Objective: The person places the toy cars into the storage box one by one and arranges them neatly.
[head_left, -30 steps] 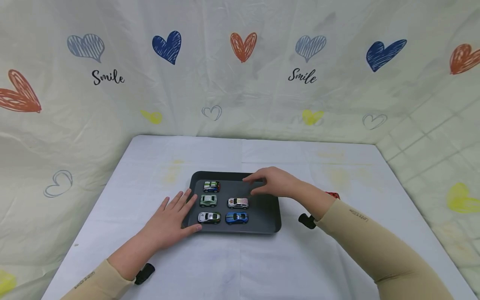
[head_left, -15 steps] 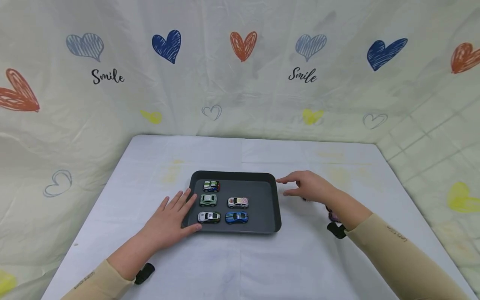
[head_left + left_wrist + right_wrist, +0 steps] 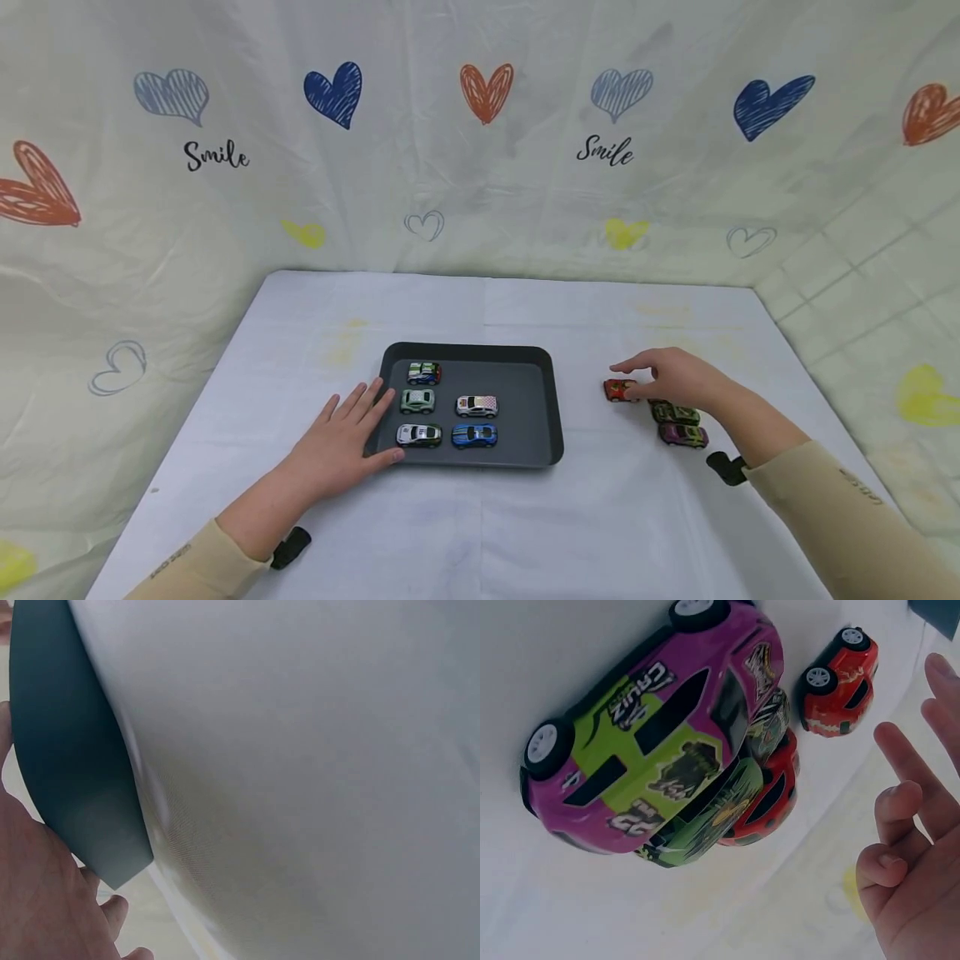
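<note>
Fingers of the right hand [image 3: 678, 379] stand apart and hold nothing; they reach over a red car [image 3: 618, 390], and the right wrist view shows a gap before it. One second ago this hand was above the far right part of the tray [image 3: 525, 417]; now it has moved right, so the work seems to pass to the red car, which is not yet gripped. More to the right and nearer, a green car [image 3: 675, 413] and a purple car [image 3: 683, 435] sit side by side on the surface [image 3: 570, 525]; beyond them is a black-spotted car [image 3: 781, 810]. At left, the left hand [image 3: 341, 442] rests with spread fingers on the tray's left side. Five small cars [image 3: 474, 435] stay unchanged inside.
</note>
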A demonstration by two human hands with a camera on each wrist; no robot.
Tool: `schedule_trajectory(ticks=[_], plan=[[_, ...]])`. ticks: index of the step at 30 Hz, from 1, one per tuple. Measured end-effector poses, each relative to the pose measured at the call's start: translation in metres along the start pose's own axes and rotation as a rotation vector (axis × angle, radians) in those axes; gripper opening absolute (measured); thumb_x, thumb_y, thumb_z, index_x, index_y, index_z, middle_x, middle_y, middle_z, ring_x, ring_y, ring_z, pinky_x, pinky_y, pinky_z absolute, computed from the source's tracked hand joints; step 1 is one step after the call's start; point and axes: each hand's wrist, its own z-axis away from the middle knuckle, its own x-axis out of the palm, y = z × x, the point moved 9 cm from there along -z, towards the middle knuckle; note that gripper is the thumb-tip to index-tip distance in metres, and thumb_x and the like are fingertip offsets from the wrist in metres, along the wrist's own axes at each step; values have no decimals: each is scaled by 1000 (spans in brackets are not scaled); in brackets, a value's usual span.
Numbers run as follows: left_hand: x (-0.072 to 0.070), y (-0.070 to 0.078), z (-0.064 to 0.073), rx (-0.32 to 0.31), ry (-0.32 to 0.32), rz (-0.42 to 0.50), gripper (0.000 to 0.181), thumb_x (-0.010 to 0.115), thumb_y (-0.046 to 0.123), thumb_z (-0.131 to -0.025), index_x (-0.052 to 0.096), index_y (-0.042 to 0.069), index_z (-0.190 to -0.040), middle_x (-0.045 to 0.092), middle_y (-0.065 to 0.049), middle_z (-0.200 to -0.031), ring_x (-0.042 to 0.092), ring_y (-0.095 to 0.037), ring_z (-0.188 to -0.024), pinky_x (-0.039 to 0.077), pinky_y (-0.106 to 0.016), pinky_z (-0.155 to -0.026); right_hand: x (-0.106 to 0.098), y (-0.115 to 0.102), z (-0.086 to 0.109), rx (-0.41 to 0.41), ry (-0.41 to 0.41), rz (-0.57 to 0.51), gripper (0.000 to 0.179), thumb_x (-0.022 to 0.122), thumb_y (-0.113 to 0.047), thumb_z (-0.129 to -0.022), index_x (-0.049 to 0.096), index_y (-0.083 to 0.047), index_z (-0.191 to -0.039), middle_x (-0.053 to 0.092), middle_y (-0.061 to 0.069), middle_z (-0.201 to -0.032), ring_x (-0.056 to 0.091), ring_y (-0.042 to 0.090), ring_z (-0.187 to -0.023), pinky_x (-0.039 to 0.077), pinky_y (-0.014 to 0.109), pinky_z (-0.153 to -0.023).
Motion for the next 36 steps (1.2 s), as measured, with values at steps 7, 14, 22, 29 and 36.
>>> schedule_trajectory(ticks=[7, 14, 22, 29, 36], plan=[[2, -1, -1, -5, -6, 13, 93, 52, 71, -90, 24, 16, -159, 15, -8, -166, 15, -33, -151, 12, -58, -119, 4, 11, -4, 17, -29, -16, 42, 75, -29, -89, 69, -19, -130, 64, 11, -130, 56, 20, -90, 48, 34, -71], [4, -2, -3, -6, -11, 12, 94, 51, 72, -89, 23, 17, -159, 14, -8, -166, 14, -33, -151, 11, -57, -119, 17, 21, -13, 37, -81, -3, 39, 76, -26, -89, 70, -18, -127, 62, 16, -132, 53, 41, -124, 47, 56, -98], [3, -1, -4, -12, -25, 4, 94, 52, 71, -89, 23, 17, -159, 13, -7, -166, 14, -32, -151, 11, -57, -119, 21, 23, -16, 39, -103, 32, 36, 74, -21, -90, 71, -16, -126, 63, 18, -130, 52, 44, -125, 45, 58, -99], [3, -2, -3, -8, -23, 2, 93, 54, 69, -89, 24, 15, -159, 14, -8, -166, 15, -33, -151, 12, -58, -119, 21, 21, -16, 41, -105, 29, 37, 75, -20, -89, 71, -16, -125, 64, 16, -129, 54, 44, -122, 47, 58, -96], [1, -3, -1, -16, -24, 2, 93, 53, 70, -90, 23, 16, -159, 14, -8, -166, 15, -33, -151, 11, -58, -119, 22, 19, -22, 35, -107, 7, 35, 76, -21, -88, 71, -17, -122, 67, 8, -121, 58, 36, -113, 50, 53, -91]])
